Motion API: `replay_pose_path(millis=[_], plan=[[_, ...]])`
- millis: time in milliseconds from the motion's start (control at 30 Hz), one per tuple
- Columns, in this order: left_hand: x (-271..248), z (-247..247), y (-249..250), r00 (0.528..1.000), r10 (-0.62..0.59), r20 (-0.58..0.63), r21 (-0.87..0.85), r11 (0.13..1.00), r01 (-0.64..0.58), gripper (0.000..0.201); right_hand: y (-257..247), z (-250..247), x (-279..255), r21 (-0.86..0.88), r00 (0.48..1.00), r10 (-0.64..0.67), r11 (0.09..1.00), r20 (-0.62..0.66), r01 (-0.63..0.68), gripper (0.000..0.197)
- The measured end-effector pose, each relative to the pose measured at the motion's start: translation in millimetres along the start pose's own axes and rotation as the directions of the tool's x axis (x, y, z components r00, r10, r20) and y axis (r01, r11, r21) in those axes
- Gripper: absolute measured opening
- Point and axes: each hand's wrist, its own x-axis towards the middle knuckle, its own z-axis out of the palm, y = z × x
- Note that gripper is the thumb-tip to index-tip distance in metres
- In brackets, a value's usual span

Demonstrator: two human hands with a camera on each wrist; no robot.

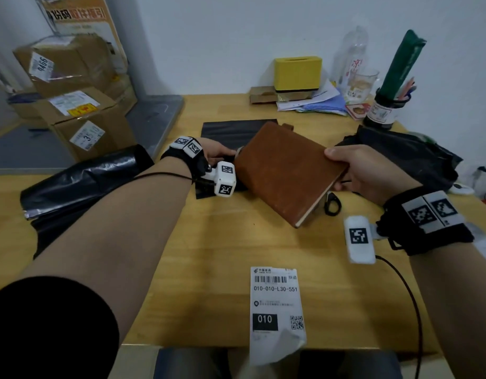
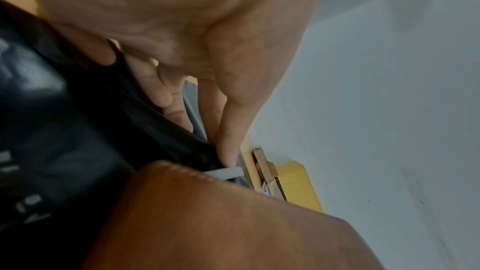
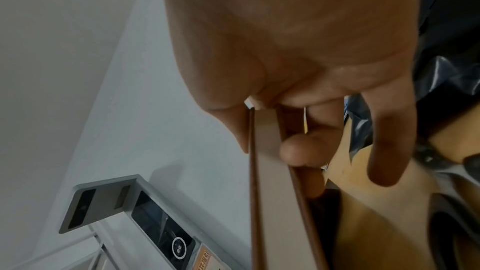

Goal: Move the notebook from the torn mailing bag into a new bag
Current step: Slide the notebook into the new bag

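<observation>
Notebook (image 1: 287, 170) held tilted above the flat new bag (image 1: 231, 132), long axis slanting away toward it. Right hand (image 1: 370, 173) clamped on near edge; left hand (image 1: 217, 151) pinching the bag's mouth beside notebook's left corner. Torn bag (image 1: 408, 157) crumpled right of notebook.

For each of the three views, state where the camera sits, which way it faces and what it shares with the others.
Head: worn on the head, faces down at the table; both forearms, left hand, right hand.
Left wrist: looks along the left hand pinching the bag by the notebook.
Right wrist: looks along the right hand; its grip is on the notebook's edge.
Shared: all three show the notebook.
</observation>
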Motion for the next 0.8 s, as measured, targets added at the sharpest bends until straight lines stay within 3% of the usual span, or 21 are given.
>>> replay_pose_path(millis=[267, 433, 600, 733, 800], plan=[[-18.7, 2.6, 2.7, 0.997, 0.053, 0.058, -0.03, 0.998, -0.051, 0.024, 6.7, 12.9, 4.5, 0.04, 0.996, 0.054, 0.998, 0.068, -0.056, 0.023], [-24.9, -0.1, 5.9, 0.996, 0.085, -0.038, -0.025, 0.996, -0.086, 0.024, 10.0, 18.7, 9.2, 0.084, 0.987, 0.094, 0.991, 0.128, -0.105, 0.027], [-24.2, -0.3, 7.5, 0.994, 0.09, -0.056, -0.031, 0.995, -0.092, 0.018, 12.5, 21.8, 9.7, 0.15, 0.979, 0.125, 0.977, 0.163, -0.15, 0.027], [-26.4, 1.0, 8.2, 0.996, 0.089, 0.016, 0.036, 0.995, -0.09, 0.023, 15.9, 25.5, 10.0, 0.242, 0.981, 0.13, 0.957, 0.142, -0.162, 0.023], [-26.6, -0.5, 7.1, 0.996, 0.089, -0.026, 0.046, 0.995, -0.087, 0.03, 16.9, 28.2, 10.1, 0.309, 0.986, 0.123, 0.939, 0.108, -0.152, 0.02]])
